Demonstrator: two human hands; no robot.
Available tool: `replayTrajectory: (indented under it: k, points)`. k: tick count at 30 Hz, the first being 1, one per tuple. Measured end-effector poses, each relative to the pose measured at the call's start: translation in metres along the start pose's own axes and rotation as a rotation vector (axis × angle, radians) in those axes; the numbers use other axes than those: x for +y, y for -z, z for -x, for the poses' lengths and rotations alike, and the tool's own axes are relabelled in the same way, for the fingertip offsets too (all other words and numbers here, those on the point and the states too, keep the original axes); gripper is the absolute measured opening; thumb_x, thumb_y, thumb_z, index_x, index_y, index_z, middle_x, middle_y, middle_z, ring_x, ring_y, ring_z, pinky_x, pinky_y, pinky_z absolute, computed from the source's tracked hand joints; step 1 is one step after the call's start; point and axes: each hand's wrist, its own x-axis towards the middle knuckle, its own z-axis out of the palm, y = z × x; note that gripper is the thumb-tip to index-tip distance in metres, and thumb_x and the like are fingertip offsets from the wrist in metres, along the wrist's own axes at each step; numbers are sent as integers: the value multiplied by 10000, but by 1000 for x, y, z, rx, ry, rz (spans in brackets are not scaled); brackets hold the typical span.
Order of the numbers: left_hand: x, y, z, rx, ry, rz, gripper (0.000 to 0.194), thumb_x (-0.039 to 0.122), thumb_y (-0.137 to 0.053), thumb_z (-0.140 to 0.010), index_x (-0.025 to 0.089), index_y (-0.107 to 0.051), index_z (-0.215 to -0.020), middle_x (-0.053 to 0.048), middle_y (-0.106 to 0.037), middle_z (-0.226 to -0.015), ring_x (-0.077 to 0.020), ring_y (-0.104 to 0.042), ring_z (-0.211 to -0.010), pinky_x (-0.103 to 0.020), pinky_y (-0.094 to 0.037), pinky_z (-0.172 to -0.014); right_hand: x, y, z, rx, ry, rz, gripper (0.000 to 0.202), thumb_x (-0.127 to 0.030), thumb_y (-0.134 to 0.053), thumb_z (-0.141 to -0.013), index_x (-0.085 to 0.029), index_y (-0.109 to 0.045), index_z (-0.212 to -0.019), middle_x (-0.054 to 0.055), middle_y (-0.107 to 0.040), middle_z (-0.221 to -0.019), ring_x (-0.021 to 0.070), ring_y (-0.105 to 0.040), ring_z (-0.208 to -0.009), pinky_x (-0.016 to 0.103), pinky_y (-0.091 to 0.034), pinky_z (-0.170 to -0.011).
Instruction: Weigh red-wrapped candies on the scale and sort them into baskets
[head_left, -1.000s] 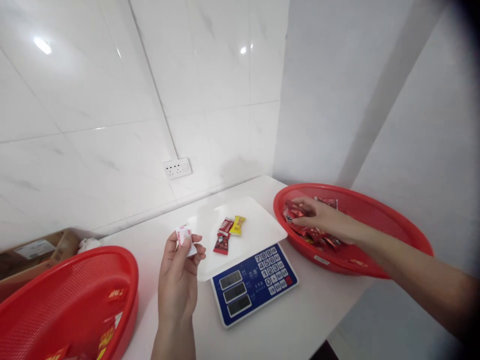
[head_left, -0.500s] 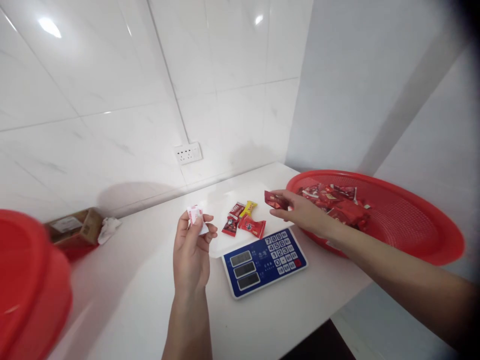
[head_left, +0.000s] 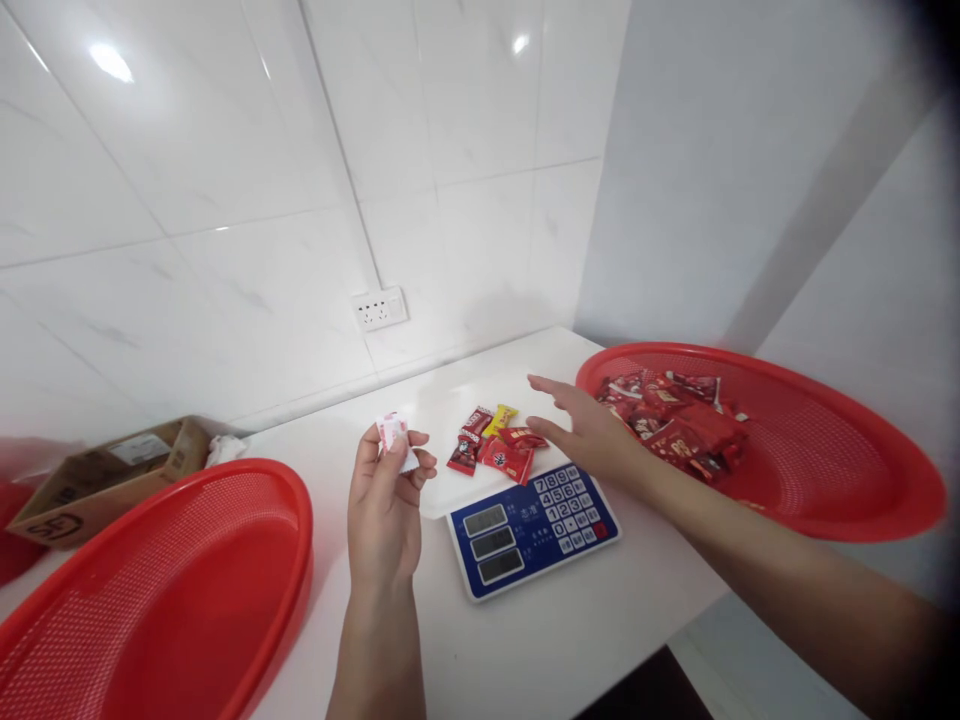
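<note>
Between the thumb and fingers of my left hand (head_left: 388, 500) is a small white-and-pink packet (head_left: 392, 436), held up left of the scale. My right hand (head_left: 577, 425) is open, thumb and fingers apart, over the right side of the white weighing pan (head_left: 442, 490). Several wrapped snacks lie together on the pan: a dark red packet (head_left: 468, 440), a yellow one (head_left: 501, 418), a bright red one (head_left: 506, 458) and another red one (head_left: 525, 437) nearest my right hand. In front of the pan is the blue keypad panel of the digital scale (head_left: 536, 530).
A red perforated basket (head_left: 840, 470) on the right holds a heap of red packets (head_left: 682, 420). Another red basket (head_left: 202, 640) stands front left, with an opened cardboard box (head_left: 112, 480) behind it. The tiled wall has a power socket (head_left: 380, 308).
My right hand has let go of a red packet, which now lies on the pan beside the others. At the left, the red basket has come down and inward. My left hand keeps its hold.
</note>
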Motion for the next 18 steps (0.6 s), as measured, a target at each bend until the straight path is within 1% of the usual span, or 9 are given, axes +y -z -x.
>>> replayTrajectory:
  k: [2, 3, 6, 7, 9, 12, 13, 15, 18]
  points:
    - [1, 0, -1, 5, -4, 2, 184, 256, -676, -746, 208, -588, -900, 7, -651, -780, -76, -585, -597, -169, -481, -552, -1, 4, 20, 93, -36, -70, 429, -403, -512, -857, -214, -513, -1242, 110, -621, -1206, 238, -628, -992, 413, -529, -839]
    - [2, 1, -1, 8, -7, 3, 179, 252, -674, -748, 207, -589, -899, 7, -650, -778, -75, -585, -595, -168, -481, -551, 0, 5, 32, 146, -51, -90, 381, -391, -516, -856, -213, -544, -1192, 98, -662, -1118, 218, -655, -898, 385, -548, -786]
    - [4, 2, -1, 18, -14, 9, 157, 240, -663, -757, 203, -591, -892, 7, -646, -774, -73, -579, -588, -170, -483, -554, 9, -3, 78, 264, -40, -100, 231, -341, -547, -837, -206, -610, -1014, 54, -703, -845, 184, -666, -725, 311, -557, -680]
    - [5, 2, 0, 19, -15, 12, 154, 239, -660, -759, 204, -590, -893, 7, -645, -774, -73, -576, -587, -172, -483, -556, 14, -8, 94, 270, -19, -112, 199, -333, -544, -834, -207, -614, -972, 40, -699, -776, 173, -659, -659, 285, -553, -624]
    - [5, 2, 0, 19, -12, 16, 154, 241, -656, -762, 207, -589, -896, 8, -642, -779, -71, -572, -585, -173, -480, -557, 22, -21, 123, 223, 1, -112, 152, -315, -536, -834, -217, -619, -914, 16, -680, -679, 156, -636, -566, 254, -533, -549]
    - [5, 2, 1, 15, 0, 11, 165, 252, -655, -765, 214, -587, -910, 11, -638, -786, -71, -571, -596, -169, -475, -556, 28, -40, 156, 26, 51, -112, 141, -287, -514, -843, -224, -629, -894, -7, -653, -600, 135, -601, -492, 232, -502, -494]
    - [4, 1, 1, 13, 4, 8, 167, 255, -654, -766, 214, -588, -914, 10, -637, -786, -72, -572, -598, -169, -475, -556, 28, -45, 164, -37, 69, -111, 149, -285, -509, -847, -224, -633, -901, -5, -656, -604, 134, -602, -495, 233, -500, -500]
    - [2, 1, 0, 7, 10, 2, 172, 258, -651, -770, 215, -588, -923, 8, -638, -786, -73, -572, -599, -172, -476, -560, 26, -52, 174, -121, 93, -110, 165, -289, -500, -854, -223, -635, -922, 10, -677, -648, 141, -620, -534, 245, -506, -538]
    - [-1, 1, -2, 6, 6, -4, 168, 254, -646, -775, 217, -591, -930, 10, -639, -789, -72, -571, -602, -177, -477, -571, 24, -59, 179, -178, 89, -125, 187, -301, -481, -872, -216, -627, -953, 19, -676, -672, 149, -625, -568, 254, -503, -565]
